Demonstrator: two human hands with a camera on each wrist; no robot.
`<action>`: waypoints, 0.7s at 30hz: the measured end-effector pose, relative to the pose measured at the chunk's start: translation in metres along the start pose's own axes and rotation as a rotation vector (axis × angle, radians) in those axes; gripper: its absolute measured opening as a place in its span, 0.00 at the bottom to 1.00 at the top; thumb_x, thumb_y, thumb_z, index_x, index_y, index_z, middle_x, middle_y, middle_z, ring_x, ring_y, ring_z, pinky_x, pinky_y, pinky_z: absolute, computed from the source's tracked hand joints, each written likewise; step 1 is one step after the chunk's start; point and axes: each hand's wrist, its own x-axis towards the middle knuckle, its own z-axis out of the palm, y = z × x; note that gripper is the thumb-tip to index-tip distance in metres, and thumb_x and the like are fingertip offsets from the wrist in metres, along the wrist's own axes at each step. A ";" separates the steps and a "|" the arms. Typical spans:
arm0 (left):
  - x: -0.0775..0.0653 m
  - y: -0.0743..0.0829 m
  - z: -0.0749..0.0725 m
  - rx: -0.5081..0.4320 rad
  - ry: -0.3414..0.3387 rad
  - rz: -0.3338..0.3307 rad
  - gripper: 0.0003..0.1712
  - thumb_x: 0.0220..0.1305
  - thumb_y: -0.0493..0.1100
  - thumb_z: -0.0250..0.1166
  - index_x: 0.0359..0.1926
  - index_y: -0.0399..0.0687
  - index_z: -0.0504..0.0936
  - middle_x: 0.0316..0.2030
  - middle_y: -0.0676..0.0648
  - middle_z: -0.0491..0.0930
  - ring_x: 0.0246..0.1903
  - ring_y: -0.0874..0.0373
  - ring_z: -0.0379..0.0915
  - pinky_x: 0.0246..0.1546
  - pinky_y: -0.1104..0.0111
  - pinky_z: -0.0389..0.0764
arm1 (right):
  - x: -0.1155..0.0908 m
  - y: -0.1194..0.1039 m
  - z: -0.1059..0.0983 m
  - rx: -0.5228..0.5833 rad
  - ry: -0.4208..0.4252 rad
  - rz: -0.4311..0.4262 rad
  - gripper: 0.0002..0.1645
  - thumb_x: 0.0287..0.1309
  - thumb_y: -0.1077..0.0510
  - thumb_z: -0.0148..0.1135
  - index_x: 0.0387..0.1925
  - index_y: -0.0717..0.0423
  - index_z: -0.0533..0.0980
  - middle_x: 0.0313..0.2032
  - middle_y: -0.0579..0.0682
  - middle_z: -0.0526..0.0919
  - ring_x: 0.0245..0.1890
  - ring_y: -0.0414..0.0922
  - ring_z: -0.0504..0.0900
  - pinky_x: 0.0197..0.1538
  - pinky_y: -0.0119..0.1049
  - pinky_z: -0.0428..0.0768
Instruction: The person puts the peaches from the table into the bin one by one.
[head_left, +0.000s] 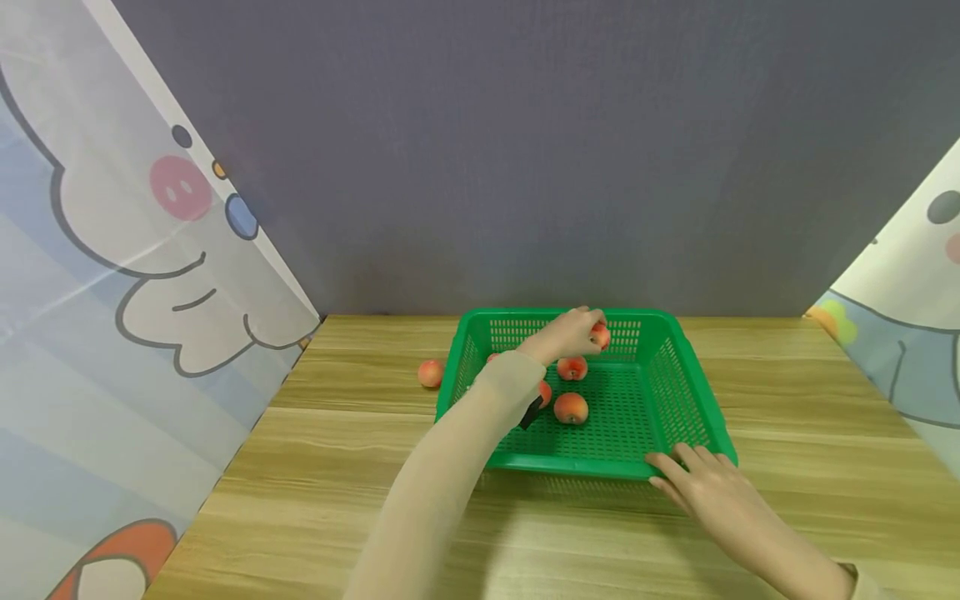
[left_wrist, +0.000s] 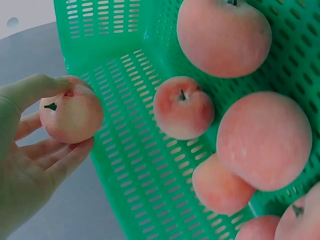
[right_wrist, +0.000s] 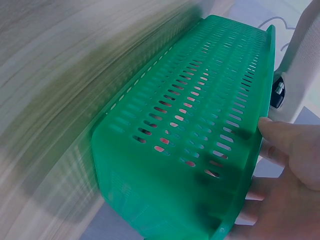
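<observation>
My left hand (head_left: 567, 335) reaches over the far side of a green plastic basket (head_left: 558, 464). Its thumb and fingers hold a small peach (left_wrist: 75, 114), which has a little green stem, up by the far rim. Below it, inside the basket, lie several more peaches (head_left: 572, 408), large and small, mostly toward the left half; my left forearm hides some of them in the head view. At the basket's near right corner my right hand (head_left: 705, 487) grips the rim, thumb on the outer side and fingers over the edge.
A single peach (head_left: 431, 373) sits on the wooden table (head_left: 337, 467) just left of the basket. Behind the table stands a grey panel (head_left: 525, 167). Cartoon-printed sheets (head_left: 90, 275) hang on both sides.
</observation>
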 end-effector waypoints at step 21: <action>0.026 0.021 0.022 0.068 -0.062 0.001 0.23 0.63 0.45 0.50 0.59 0.51 0.65 0.53 0.52 0.69 0.43 0.62 0.64 0.33 0.74 0.62 | 0.000 0.002 0.002 -0.022 0.032 -0.020 0.35 0.65 0.41 0.24 0.33 0.56 0.77 0.24 0.46 0.74 0.19 0.40 0.69 0.20 0.31 0.69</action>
